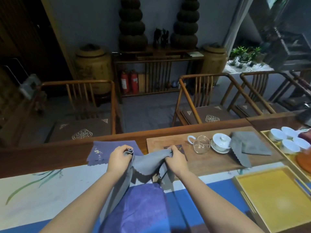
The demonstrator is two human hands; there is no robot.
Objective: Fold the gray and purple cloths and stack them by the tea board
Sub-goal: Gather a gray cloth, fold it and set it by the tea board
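A gray cloth [148,163] hangs slack between my two hands above the table. My left hand [119,158] grips its bunched left corners. My right hand [176,158] pinches its right edge. Under it, near me, lies a purple cloth [143,207], spread out. Flat at the far edge of the table, just left of the wooden tea board [168,142], is a purple cloth with small flower embroidery [101,154]. Another gray cloth [245,145] lies loosely folded on the board's right part.
On the tea board stand a glass pitcher [201,145] and a white lidded cup on a saucer [221,142]. To the right are a yellow tray [272,199] and a tray with several white cups [289,140]. Wooden chairs stand beyond the table.
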